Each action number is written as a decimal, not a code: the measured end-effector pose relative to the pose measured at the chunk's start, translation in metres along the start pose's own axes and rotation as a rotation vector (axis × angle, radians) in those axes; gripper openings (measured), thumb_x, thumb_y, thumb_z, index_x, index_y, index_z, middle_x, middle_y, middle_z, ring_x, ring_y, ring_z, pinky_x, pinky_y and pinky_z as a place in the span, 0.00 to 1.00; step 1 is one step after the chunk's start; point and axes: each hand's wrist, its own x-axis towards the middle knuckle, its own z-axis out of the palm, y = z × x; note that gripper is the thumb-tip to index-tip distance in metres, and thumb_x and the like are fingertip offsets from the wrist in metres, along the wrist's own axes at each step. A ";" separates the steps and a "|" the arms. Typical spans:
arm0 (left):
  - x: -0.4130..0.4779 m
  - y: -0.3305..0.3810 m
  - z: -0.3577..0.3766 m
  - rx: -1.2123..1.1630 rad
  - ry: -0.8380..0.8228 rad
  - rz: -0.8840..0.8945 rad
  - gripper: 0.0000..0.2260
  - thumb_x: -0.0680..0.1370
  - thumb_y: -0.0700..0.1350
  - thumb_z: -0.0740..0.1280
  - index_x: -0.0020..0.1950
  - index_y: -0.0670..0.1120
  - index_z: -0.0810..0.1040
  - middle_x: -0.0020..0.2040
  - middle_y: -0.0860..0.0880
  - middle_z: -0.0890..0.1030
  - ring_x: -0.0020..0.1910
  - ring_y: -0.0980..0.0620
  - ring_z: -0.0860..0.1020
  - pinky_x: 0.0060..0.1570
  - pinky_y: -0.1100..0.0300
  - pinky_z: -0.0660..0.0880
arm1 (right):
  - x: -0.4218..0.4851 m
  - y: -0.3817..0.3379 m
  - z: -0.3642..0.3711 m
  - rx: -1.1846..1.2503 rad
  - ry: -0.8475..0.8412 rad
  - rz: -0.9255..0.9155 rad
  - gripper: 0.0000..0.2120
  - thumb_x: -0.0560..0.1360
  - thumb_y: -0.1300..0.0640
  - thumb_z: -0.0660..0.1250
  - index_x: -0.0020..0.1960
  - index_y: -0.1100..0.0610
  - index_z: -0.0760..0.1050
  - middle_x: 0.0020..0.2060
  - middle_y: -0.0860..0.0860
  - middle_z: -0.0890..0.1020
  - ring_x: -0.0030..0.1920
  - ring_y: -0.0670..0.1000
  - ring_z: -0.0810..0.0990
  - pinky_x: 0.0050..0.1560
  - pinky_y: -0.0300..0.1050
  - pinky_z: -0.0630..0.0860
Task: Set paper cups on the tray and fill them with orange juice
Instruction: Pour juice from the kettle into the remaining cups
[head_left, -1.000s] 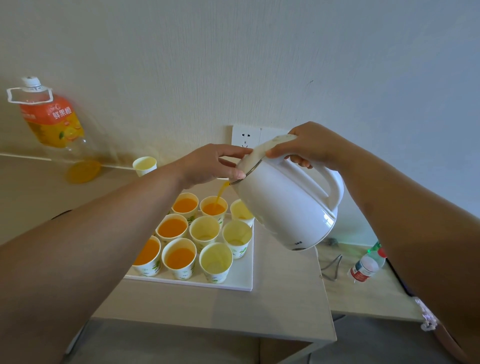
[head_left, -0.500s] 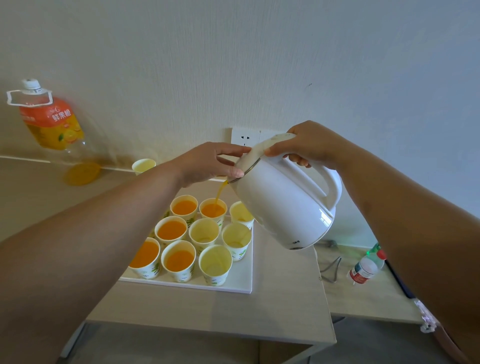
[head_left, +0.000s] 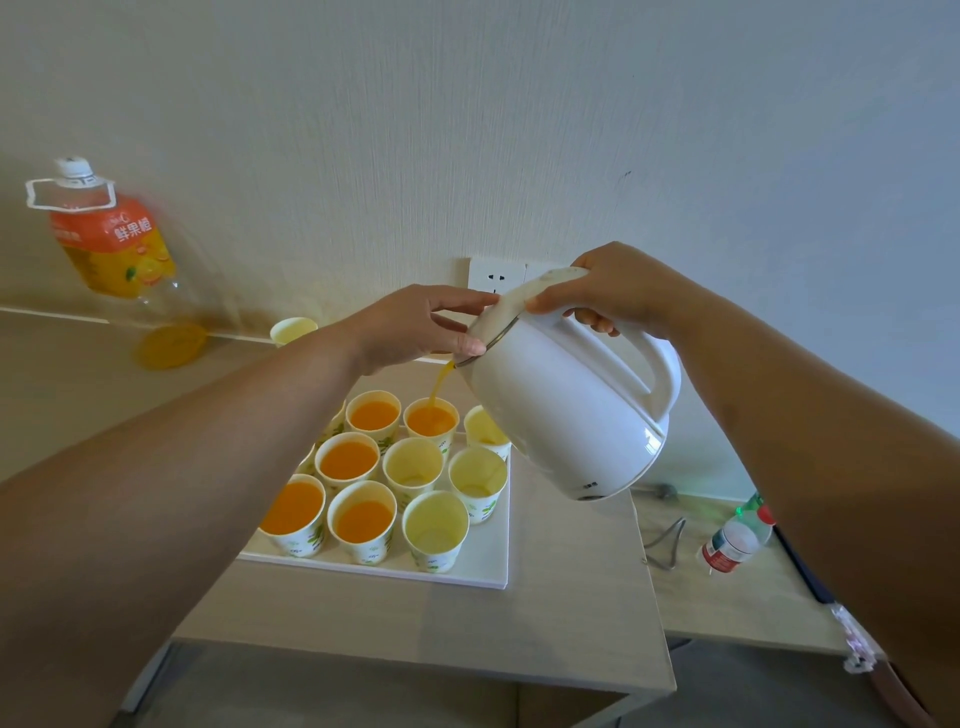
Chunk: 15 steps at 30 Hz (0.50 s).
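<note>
**Juice running into a back-row cup**

The thin stream of orange juice (head_left: 440, 383) falls from the spout into a green-printed paper cup (head_left: 431, 420) in the middle of the back row of the flat white square tray (head_left: 485, 564). The tray sits on my pale wood-grain surface (head_left: 415, 618). I count five cups holding juice, including this one. Four more on the right side show only pale insides.

The white plastic electric kettle (head_left: 569, 410) hangs tilted spout-down above the tray's back right corner, and its body covers part of the far-right back cup (head_left: 485, 426). My right grip (head_left: 618, 293) is curled firmly round the top of the kettle handle. My left grip (head_left: 415, 325) is nearly flat. Its index finger lies on the lid and its thumb lies against the rim by the spout. It is wrapped round nothing.

My left forearm crosses the tray's left edge and hides the cups there. Behind the hands, a white wall socket (head_left: 491, 274) is partly blocked by the lid. Far left on a ledge stand a large clear juice bottle with an orange label (head_left: 111, 244) and a lone paper cup (head_left: 293, 330). On the lower side surface to the right lies a small plastic bottle with a red-and-white label (head_left: 733, 538), beside a bent wire piece (head_left: 665, 543).
</note>
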 end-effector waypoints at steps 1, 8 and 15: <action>0.000 0.000 0.000 0.001 0.001 -0.001 0.24 0.74 0.45 0.72 0.69 0.55 0.73 0.63 0.56 0.78 0.60 0.56 0.76 0.53 0.66 0.73 | 0.000 -0.001 0.000 0.002 -0.002 0.002 0.17 0.67 0.50 0.75 0.36 0.60 0.71 0.24 0.50 0.72 0.22 0.46 0.67 0.26 0.37 0.65; -0.003 0.001 -0.001 -0.003 0.011 -0.017 0.24 0.74 0.44 0.72 0.70 0.53 0.73 0.63 0.54 0.78 0.61 0.54 0.76 0.53 0.66 0.73 | 0.002 -0.002 0.001 -0.005 -0.002 0.005 0.17 0.66 0.49 0.75 0.35 0.59 0.71 0.23 0.49 0.72 0.21 0.45 0.67 0.28 0.39 0.65; -0.005 0.007 0.002 0.008 0.046 -0.056 0.23 0.74 0.45 0.72 0.69 0.54 0.74 0.63 0.53 0.78 0.60 0.53 0.76 0.58 0.58 0.70 | -0.001 0.005 0.003 0.063 0.034 0.005 0.16 0.67 0.50 0.75 0.34 0.59 0.72 0.23 0.50 0.71 0.21 0.45 0.67 0.26 0.37 0.65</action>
